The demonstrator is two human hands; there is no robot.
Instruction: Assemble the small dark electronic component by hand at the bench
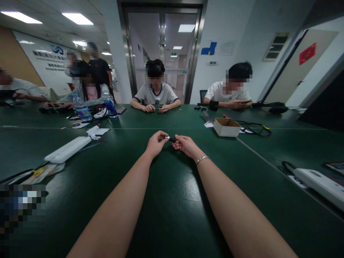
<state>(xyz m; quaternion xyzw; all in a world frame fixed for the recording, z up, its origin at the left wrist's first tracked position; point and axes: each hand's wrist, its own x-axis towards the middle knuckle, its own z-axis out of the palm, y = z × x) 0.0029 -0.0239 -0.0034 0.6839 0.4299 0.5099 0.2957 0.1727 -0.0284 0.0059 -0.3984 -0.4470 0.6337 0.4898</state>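
Just above the green table, my two hands meet at a short, slim black object with a silvery end. It is too small to tell its kind. The fingertips of my left hand pinch the silvery end. On the other side, my right hand grips the black end between thumb and fingers. The object lies roughly level between both hands. A silver bracelet circles my right wrist.
A small open box and black cable lie to the right. White power strips rest at left and far right. Water bottles stand at the back left. Several people sit around the table, one person directly opposite.
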